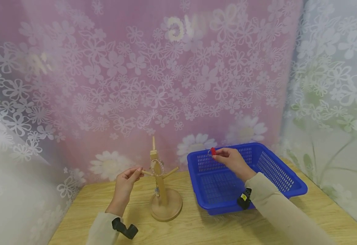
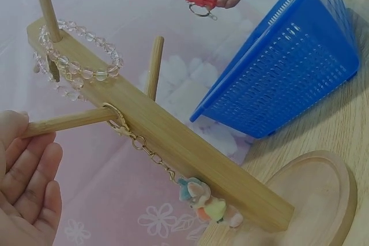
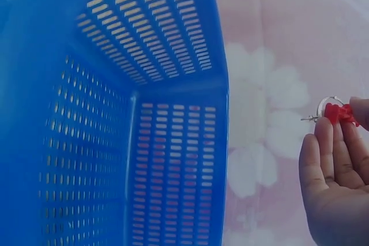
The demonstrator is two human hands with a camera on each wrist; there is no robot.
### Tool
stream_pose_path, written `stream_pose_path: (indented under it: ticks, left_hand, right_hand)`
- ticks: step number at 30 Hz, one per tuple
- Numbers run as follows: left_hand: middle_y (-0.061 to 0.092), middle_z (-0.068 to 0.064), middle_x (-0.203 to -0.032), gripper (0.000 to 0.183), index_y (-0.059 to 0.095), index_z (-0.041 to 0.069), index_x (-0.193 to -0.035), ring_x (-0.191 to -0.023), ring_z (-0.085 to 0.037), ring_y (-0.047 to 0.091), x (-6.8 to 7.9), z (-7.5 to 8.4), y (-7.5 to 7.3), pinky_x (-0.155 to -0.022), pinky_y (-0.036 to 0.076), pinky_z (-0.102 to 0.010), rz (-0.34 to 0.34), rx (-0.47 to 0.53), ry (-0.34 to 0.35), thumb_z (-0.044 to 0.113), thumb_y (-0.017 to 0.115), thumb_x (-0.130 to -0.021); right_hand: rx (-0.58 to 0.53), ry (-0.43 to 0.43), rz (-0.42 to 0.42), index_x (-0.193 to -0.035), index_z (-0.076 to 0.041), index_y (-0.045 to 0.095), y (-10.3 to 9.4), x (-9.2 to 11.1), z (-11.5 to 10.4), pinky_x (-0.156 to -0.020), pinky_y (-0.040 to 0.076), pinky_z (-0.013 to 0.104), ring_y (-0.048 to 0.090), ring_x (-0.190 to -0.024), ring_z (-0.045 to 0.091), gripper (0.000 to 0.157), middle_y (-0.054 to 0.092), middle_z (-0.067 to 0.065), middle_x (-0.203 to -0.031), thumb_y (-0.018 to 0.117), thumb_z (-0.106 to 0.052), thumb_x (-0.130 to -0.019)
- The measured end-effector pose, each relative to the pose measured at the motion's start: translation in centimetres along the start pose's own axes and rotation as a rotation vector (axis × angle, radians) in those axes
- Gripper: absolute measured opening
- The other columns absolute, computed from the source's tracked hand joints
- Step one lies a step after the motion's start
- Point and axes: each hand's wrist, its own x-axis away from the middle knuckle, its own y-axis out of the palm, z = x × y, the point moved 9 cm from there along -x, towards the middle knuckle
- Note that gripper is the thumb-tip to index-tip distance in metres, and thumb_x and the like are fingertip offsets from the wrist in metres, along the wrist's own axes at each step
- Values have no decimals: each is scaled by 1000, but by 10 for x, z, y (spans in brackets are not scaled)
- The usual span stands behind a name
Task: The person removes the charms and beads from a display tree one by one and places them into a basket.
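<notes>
Way over to the left of the wooden stand [image 1: 163, 192] we've got a whitish sheet [image 1: 10, 163] printed with white flowers, kinda creased, going down past the table [image 1: 89, 211]. Closer in, just left of the stand, our left hand [image 1: 124, 185] has the tip of the left peg [image 2: 72, 122] pinched between thumb and finger. A gold clasp loops round that peg next to the post, with a little plush charm [image 2: 207, 203] hanging from its chain. Pinkish clear beads [image 2: 86, 74] loop round the upper part of the stand. The table runs under the lot, pale yellowish wood grain with a slight sheen. Behind the stand there's a pink sheet [image 1: 166, 88], white blossoms all over, big daisies low down and a bright glare patch up top. Right of the stand, our right hand [image 1: 233, 161] pinches a red keyring [image 1: 213, 151], held up near the blue basket [image 1: 207, 205] and not touching it. The basket itself sits on the table, with slotted sides. Farthest right of the stand, another pale floral sheet [image 1: 334, 102] shows some green stems.
</notes>
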Motion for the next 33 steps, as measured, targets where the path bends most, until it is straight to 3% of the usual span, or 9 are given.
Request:
stream_pose_path:
  ticks: [6,13,17,26,33]
  left_hand:
    - [70,9,-82,34,65,-7,-107,-79,-11,67,0,0,0,-79,52,-24,-4,-1,7,22,66,-90]
    - [70,9,-80,29,68,-4,-103,-78,-11,67,-1,0,0,-77,52,-24,12,-5,22,22,66,-89]
    - [70,9,-78,32,65,-9,-105,-75,-8,66,0,2,0,-75,52,-23,19,-4,41,19,65,-90]
    - [70,8,-77,34,64,-10,-106,-75,-9,66,0,-2,-1,-76,52,-24,34,13,25,20,66,-90]
    - [70,9,-78,32,64,-8,-107,-76,-9,67,-2,-4,-1,-78,52,-24,35,30,16,19,66,-90]
  right_hand:
    - [-27,32,-22,-116,3,58,-6,-8,6,-95,44,47,56,-110,34,37,62,19,-118,63,-24,-92]
    - [-43,11,-50,-119,9,56,-9,-15,13,-95,46,45,61,-104,29,37,62,21,-115,60,-18,-94]
    - [-29,20,-106,-120,10,56,-7,-19,21,-96,45,47,61,-105,30,39,63,22,-115,60,-19,-94]
    - [35,60,-217,-120,5,59,-6,-27,40,-98,40,55,61,-103,29,39,62,21,-117,60,-23,-94]
    - [63,86,-290,-113,6,64,-4,-30,61,-92,47,46,61,-101,30,32,66,19,-108,64,-16,-90]
